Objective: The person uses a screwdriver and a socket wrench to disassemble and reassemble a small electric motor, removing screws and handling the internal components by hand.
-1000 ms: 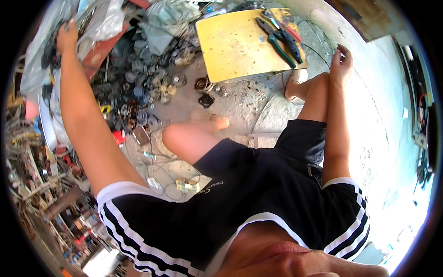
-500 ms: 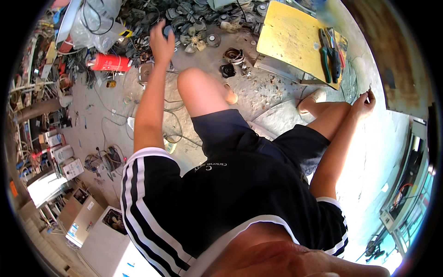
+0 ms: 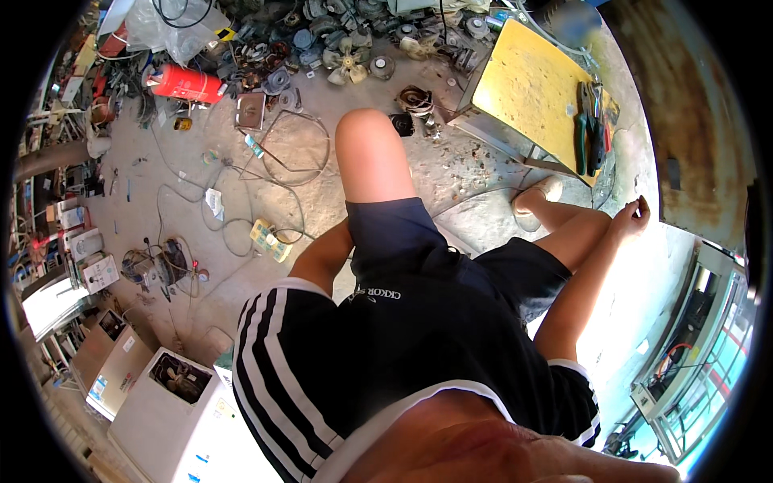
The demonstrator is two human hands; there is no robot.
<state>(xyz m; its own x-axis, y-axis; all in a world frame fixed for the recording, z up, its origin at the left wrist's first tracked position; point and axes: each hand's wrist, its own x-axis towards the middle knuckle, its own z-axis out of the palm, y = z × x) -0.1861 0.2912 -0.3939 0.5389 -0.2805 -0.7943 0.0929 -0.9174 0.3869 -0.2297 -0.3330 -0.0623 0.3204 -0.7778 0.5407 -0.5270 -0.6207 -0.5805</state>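
Observation:
My right hand (image 3: 630, 220) rests by my right knee with its fingers curled together; whatever they may hold is too small to make out. My left forearm (image 3: 326, 249) passes down behind my left thigh, which hides the hand. To the right, a low stand with a worn yellow top (image 3: 523, 84) carries green-handled pliers (image 3: 581, 133) and a black-handled tool (image 3: 597, 138). On the floor ahead lie a fan blade (image 3: 348, 64), a copper-wound motor part (image 3: 415, 101) and a black round part (image 3: 401, 124).
Motor parts are heaped along the far side. A red cylinder (image 3: 187, 83) lies at the left, near a square metal piece (image 3: 250, 111). Loose cables and a power strip (image 3: 270, 240) lie beside my left leg. Cartons (image 3: 113, 362) and a white cabinet (image 3: 161, 419) stand at lower left.
My left hand has come back from the parts heap and gone out of sight behind my thigh. The view has shifted; my right hand remains near the knee.

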